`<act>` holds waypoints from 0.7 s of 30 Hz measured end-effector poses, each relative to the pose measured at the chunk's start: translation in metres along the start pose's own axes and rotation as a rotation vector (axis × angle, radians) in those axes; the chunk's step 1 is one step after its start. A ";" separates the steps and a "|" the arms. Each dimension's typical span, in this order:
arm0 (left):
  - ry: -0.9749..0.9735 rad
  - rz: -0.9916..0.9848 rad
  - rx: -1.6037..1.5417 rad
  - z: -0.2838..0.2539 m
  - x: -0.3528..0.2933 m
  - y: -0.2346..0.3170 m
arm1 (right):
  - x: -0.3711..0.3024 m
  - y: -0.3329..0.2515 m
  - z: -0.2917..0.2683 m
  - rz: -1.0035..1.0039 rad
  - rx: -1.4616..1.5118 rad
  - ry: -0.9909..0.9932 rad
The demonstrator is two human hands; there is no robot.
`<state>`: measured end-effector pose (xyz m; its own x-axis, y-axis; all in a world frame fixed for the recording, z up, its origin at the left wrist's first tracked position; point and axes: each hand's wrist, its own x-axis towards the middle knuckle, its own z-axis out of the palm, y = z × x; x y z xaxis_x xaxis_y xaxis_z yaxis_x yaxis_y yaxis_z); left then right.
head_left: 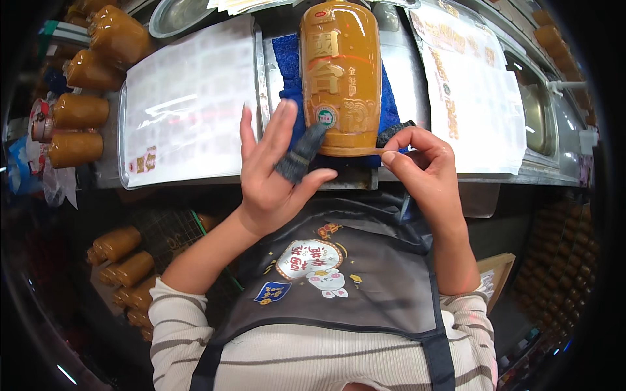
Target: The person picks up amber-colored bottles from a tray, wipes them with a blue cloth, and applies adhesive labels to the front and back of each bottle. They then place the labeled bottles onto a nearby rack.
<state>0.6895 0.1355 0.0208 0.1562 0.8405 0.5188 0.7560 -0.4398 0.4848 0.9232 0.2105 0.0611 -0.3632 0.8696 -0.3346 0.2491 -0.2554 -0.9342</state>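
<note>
With my right grip I am pinching a thin brown strip at the base of the brown bottle; I am holding my left grip wide near the bottle, which is lying on blue cloth.

Left of me: brown jars, metal bowl. Right of me: metal basin, light wooden piece lower down.
</note>
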 end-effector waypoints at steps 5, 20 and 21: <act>-0.032 0.003 0.071 0.002 -0.014 -0.001 | 0.001 -0.001 -0.001 -0.019 0.052 0.001; -0.019 0.230 0.264 0.011 0.053 0.023 | 0.002 0.003 -0.001 -0.014 0.067 -0.010; 0.043 0.228 0.268 0.018 0.052 0.016 | 0.002 0.004 0.001 -0.022 0.055 -0.015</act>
<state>0.7212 0.1778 0.0432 0.3178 0.7136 0.6244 0.8457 -0.5110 0.1536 0.9224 0.2108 0.0561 -0.3815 0.8688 -0.3155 0.1912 -0.2598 -0.9465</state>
